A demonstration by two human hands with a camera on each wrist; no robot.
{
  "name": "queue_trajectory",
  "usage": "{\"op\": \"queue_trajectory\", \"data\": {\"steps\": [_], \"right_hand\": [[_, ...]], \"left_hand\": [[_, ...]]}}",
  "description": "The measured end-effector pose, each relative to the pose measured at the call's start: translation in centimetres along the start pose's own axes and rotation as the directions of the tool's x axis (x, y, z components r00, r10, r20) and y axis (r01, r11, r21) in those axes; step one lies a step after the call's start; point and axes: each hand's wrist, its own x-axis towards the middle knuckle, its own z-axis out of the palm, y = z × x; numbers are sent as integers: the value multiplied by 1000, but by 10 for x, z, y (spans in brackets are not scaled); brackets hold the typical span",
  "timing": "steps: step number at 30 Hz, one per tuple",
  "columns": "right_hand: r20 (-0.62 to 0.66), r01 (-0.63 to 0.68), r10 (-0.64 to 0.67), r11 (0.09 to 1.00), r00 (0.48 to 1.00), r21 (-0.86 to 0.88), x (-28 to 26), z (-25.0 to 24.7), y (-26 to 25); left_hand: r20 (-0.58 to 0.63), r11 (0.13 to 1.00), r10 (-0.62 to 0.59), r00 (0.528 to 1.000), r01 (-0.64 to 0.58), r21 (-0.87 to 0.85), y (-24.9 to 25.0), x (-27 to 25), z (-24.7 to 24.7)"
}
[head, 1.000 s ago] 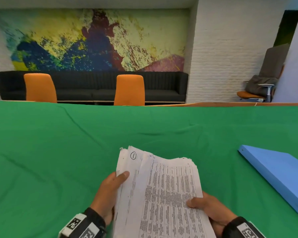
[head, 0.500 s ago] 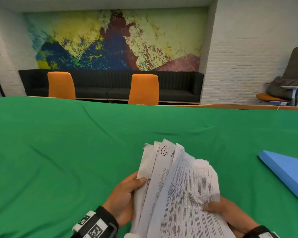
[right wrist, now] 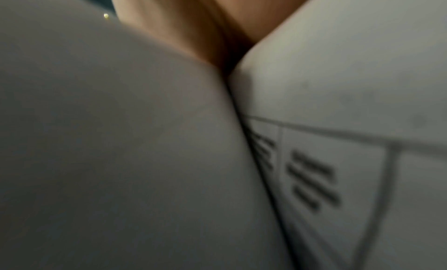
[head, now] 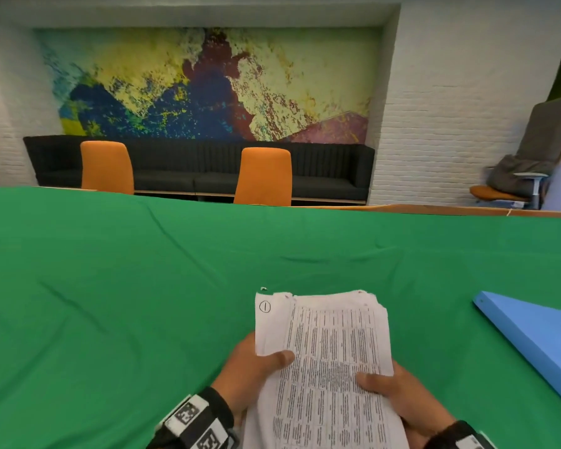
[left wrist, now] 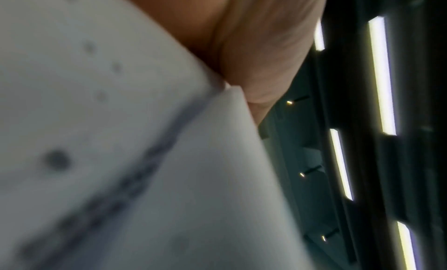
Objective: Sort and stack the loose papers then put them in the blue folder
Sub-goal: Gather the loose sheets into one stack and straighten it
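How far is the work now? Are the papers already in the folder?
Not yet. Done: the papers look gathered into one fairly even stack, with a circled mark on the top sheet. In hand: the left hand and the right hand both grip the stack above the green cloth. Left: the blue folder lies closed at the right, so it must be opened and the stack put inside.

colours/patterns on the table and behind it

white papers (head: 331,358) showing dense black printed table text, a circled mark in one corner; plain light-blue folder (head: 538,341); green cloth (head: 110,286) covering the table; orange chairs (head: 263,176), black sofa (head: 331,170), yellow-blue-maroon splatter mural (head: 208,85), white brick wall (head: 450,108).
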Motion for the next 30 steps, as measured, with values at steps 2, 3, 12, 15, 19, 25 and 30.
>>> {"op": "queue_trajectory", "data": {"steps": [2, 3, 12, 15, 19, 25, 30], "right_hand": [[13, 120, -121, 991, 993, 65, -11, 0, -19], [35, 184, -188, 978, 982, 99, -17, 1, -31], [85, 429, -432, 902, 898, 48, -24, 14, -61], [91, 480, -476, 877, 875, -28, -27, 12, -57], [187, 531, -506, 838, 842, -123, -37, 4, -75], [108, 614, -606, 759, 788, -216, -39, 10, -83], [-108, 687, -757, 636, 645, -351, -28, 33, -59]], "left_hand": [[-148, 987, 127, 981, -111, 115, 15, -4, -14], [-166, 982, 164, 972, -145, 123, 23, -6, -23], [-124, 810, 560, 819, -573, -128, 50, -29, -21], [-152, 782, 577, 802, -597, -182, 41, -29, -22], [-103, 768, 565, 819, -568, -296, 39, -34, -26], [-220, 783, 565, 795, -601, -159, 53, -37, -14], [-421, 772, 594, 685, -633, 59, 65, -28, 8]]}}
